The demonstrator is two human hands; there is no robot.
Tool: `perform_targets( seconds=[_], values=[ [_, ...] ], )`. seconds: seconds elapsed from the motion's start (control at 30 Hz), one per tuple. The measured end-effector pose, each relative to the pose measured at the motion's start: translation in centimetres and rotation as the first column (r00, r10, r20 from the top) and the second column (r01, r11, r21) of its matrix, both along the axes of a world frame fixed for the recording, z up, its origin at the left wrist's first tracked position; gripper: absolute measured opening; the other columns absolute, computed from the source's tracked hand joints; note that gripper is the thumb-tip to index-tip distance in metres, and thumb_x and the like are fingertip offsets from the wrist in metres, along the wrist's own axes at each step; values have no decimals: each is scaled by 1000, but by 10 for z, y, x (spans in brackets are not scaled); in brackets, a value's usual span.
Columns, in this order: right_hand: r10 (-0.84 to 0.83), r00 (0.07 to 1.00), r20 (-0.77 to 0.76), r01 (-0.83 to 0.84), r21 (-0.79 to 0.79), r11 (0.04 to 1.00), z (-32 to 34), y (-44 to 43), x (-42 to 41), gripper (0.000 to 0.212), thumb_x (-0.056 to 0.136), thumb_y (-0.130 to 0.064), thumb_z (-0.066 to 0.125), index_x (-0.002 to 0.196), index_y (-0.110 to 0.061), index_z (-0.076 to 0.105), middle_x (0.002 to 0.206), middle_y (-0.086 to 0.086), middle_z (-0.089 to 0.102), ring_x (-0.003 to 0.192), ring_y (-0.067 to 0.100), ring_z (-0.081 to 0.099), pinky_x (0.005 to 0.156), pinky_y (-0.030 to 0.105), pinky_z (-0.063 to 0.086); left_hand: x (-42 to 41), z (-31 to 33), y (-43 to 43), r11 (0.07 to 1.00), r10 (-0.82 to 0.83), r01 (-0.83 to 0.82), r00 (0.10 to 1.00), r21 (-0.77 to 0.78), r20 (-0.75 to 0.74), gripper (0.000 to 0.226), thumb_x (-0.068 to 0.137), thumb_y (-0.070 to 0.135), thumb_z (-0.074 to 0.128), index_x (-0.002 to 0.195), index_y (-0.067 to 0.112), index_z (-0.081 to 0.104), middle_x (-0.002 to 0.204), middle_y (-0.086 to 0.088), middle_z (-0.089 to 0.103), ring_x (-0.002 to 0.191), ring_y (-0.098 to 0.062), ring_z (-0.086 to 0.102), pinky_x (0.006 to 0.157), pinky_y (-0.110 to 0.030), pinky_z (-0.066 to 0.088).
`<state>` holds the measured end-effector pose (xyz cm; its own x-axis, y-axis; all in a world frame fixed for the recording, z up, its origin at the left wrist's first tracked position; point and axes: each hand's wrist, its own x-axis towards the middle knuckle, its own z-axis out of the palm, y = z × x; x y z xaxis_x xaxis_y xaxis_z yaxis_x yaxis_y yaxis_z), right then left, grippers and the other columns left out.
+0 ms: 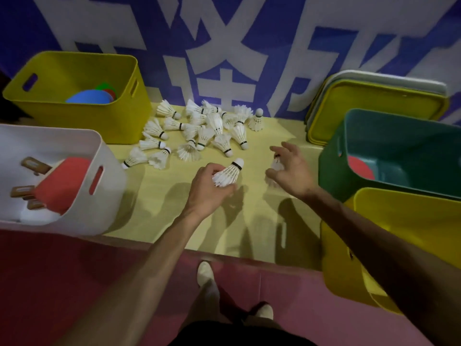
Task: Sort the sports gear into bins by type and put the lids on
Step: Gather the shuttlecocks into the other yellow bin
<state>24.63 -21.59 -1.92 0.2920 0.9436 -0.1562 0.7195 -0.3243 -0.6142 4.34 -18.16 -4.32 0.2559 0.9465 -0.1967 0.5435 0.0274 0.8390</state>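
Note:
Several white shuttlecocks (199,128) lie in a loose pile on the yellow floor near the wall. My left hand (208,187) grips one shuttlecock (228,173) by its feathers, cork pointing up and right. My right hand (290,169) hovers to its right, fingers spread and curled around a blurred white shuttlecock (277,164). A white bin (104,156) at the left holds red table-tennis paddles (63,183). The far yellow bin (74,116) holds coloured flat discs (92,96). The green bin (334,171) at the right holds a red paddle (359,167).
A second yellow bin (379,245) stands in front of the green one at the near right. Yellow and pale lids (374,96) lean against the blue-and-white wall behind the green bin. My feet (205,273) stand on the red floor below.

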Motion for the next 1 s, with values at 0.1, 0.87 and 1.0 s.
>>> perform_targets(
  seconds=[0.1,0.87,1.0],
  values=[
    [-121,977,-178,128,30,991,25,-34,28,75,77,-36,74,142,-21,40,144,4,39,122,21,46,96,34,43,27,23,-31,1000,-13,12,999,20,41,42,76,31,77,114,29,59,113,1,54,97,-11,55,69,-12,40],
    [-369,893,-258,344,-139,929,27,-262,208,56,85,-28,70,134,-11,51,139,9,50,125,22,48,98,31,40,229,76,-184,820,-571,572,820,16,-35,45,92,43,55,131,19,54,129,2,57,115,-11,56,97,-29,46],
    [-351,912,-214,342,-77,936,32,-256,212,40,88,-24,65,124,-9,59,119,7,62,101,18,59,87,32,47,232,80,-183,810,-584,583,812,64,3,32,95,30,54,125,19,58,125,2,59,117,-10,54,102,-26,42]
  ],
)
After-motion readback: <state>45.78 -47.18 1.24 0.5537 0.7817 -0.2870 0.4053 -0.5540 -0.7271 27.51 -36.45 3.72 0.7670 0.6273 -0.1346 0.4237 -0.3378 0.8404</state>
